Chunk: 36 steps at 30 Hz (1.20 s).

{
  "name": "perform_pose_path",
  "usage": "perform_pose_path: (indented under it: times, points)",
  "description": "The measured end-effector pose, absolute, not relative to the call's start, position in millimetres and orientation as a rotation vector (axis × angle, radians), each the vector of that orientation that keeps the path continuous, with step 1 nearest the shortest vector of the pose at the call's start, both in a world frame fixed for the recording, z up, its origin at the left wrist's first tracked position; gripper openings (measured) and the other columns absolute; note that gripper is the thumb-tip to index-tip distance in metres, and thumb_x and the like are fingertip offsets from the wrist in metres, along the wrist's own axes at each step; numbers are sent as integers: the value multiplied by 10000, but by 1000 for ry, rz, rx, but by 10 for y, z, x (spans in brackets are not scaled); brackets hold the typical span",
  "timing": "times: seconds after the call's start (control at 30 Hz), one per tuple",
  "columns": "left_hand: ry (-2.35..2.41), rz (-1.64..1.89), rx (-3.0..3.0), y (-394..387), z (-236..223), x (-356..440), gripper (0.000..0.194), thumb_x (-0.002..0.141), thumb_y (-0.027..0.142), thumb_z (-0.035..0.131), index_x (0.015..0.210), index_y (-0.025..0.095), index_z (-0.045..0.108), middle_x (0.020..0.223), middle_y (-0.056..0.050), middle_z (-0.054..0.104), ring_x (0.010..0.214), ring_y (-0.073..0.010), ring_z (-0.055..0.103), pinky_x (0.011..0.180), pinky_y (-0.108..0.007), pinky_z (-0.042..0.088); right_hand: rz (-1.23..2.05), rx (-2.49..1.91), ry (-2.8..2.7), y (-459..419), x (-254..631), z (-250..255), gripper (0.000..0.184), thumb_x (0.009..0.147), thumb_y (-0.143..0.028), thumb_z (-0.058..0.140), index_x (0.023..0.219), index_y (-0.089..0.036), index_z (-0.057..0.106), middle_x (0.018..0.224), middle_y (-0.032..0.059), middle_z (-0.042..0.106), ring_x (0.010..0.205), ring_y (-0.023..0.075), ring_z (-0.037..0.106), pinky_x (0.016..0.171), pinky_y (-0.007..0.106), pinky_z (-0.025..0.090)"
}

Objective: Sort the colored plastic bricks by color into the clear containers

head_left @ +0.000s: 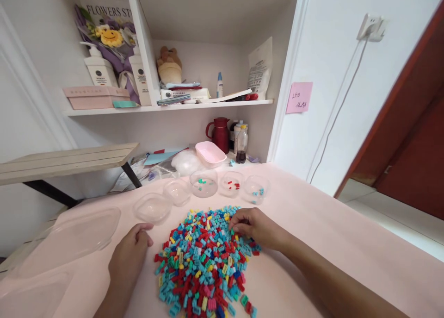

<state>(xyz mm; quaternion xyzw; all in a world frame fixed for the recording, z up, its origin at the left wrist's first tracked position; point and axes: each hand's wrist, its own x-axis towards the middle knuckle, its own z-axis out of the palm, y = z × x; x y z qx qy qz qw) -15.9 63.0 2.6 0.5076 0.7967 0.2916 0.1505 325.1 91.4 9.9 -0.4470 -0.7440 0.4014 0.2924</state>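
A heap of small toy building bricks (204,262) in red, light blue, green, yellow, pink and dark blue lies on the pink table cover. My right hand (251,223) reaches into the heap's upper right side. Its fingers are bent together among the bricks, and whatever is between the tips is hidden. To the left of the heap, my left hand (130,251) rests on the cover, loosely closed, with nothing seen in it. Behind the heap, clear tubs hold a few green bricks (201,182), red bricks (237,186) and light blue bricks (256,194).
Two more clear tubs (152,219) (177,203) continue the row leftward. Larger clear containers (114,225) stand at the left edge. At the back are a pink basin (210,153), a red jug (220,135) and a dark-liquid bottle (242,144), under a loaded shelf (208,106).
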Motion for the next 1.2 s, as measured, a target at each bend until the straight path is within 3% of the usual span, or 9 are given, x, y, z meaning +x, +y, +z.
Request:
perform_pose_path:
  times: [0.23,0.47,0.7,0.93,1.03,1.1,1.2]
  points:
    - [2283,865,1411,598,72,-121,277,804,283,390,961,297,618,752,60,706,717,-167,636,608,-248,397,1310,-1144,-1702,903,3216,138,161,762,-321,598,783,-168,641,561,-33,571,495,97,503,470,202,375]
    - [2249,952,1379,533,99,-97,261,807,265,409,929,299,638,727,51,707,734,-169,642,607,-246,388,1205,-1147,-1499,1270,3074,402,218,755,-353,614,883,-177,617,678,-10,640,458,101,581,423,207,376]
    - [2224,989,1368,494,122,-91,259,820,248,399,905,300,638,696,45,700,700,-165,647,602,-242,386,1057,-1126,-1351,1867,2704,747,186,736,-245,639,903,-175,594,866,52,674,557,118,664,428,177,404]
    - [2226,992,1346,480,109,-78,263,830,248,383,902,303,630,691,40,693,717,-171,637,611,-247,372,1044,-1086,-1353,1679,2693,754,193,770,-285,608,929,-177,610,955,61,654,625,125,671,497,202,440]
    - [2222,979,1346,492,100,-89,272,835,256,376,923,304,629,700,43,694,701,-165,638,593,-244,366,1085,-1007,-1387,1375,2802,724,267,768,-383,627,946,-184,627,882,43,645,609,130,644,511,231,436]
    - [2221,971,1348,504,95,-97,267,830,262,387,924,305,633,699,45,696,692,-164,640,588,-242,368,1063,-1015,-1404,1182,2889,683,302,766,-428,629,942,-183,640,767,15,609,533,111,583,457,230,376]
    - [2229,953,1358,523,89,-109,259,817,274,400,922,306,635,707,49,699,693,-166,638,592,-242,377,1007,-1120,-1405,1002,3036,582,317,787,-455,595,930,-178,653,532,-57,438,423,81,422,413,223,274]
